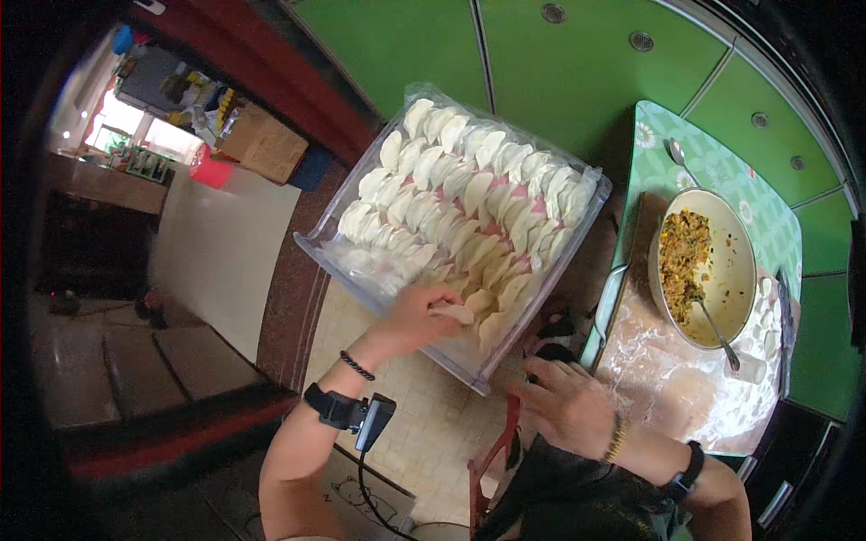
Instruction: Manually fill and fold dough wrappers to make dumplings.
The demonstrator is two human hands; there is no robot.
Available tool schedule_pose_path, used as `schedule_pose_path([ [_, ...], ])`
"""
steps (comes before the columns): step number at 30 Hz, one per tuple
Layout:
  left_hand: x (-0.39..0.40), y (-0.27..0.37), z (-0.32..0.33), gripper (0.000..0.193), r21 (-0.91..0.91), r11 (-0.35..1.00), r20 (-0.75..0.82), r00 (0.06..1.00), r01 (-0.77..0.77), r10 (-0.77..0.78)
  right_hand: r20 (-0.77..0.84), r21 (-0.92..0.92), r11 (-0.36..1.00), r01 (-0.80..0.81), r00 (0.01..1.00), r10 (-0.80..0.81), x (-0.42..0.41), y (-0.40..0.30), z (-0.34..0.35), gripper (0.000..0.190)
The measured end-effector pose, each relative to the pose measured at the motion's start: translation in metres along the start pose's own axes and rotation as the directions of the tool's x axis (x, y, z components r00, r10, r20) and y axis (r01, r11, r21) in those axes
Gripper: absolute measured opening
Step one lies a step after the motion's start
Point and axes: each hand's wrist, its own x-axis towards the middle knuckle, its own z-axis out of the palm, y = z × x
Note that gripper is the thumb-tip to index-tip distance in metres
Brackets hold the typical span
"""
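My left hand (421, 318) holds a folded dumpling (452, 312) between its fingers, over the near edge of a clear plastic drawer or tray (484, 375). Rows of pale dumplings (433, 169) overlap in that tray, with clear film around them and pink patches showing between. My right hand (565, 406) hangs past the tray's near right corner with fingers curled apart, and nothing shows in it. On the right, a cream bowl (734, 270) holds chopped filling (683, 250) and a metal spoon (717, 335), on a floured wooden board (656, 379).
A green floral tabletop (724, 176) carries the board and another spoon (680, 157). Small dough pieces (769, 318) lie at the board's right side. Green cabinets (575, 74) stand behind. A red chair or stool frame (484, 473) is near my right hand. A cardboard box (264, 142) stands far left.
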Motion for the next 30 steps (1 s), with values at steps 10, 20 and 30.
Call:
schedule_pose_path([
  [10,-0.011,-0.014,-0.025,0.023,-0.021,1.000,-0.071,0.997,0.009,-0.010,0.194,-0.147,0.989,0.017,0.981,0.012,0.069,0.013,0.050,0.040],
  [20,-0.011,-0.008,-0.009,0.025,0.033,0.997,-0.052,0.996,-0.064,0.066,0.124,-0.200,0.980,0.012,0.992,0.013,0.058,0.034,0.042,0.048],
  [30,0.001,-0.020,0.021,0.027,0.421,0.850,0.034,0.942,-0.316,0.333,0.090,-0.162,0.986,-0.023,0.995,0.038,0.051,0.030,0.036,0.041],
])
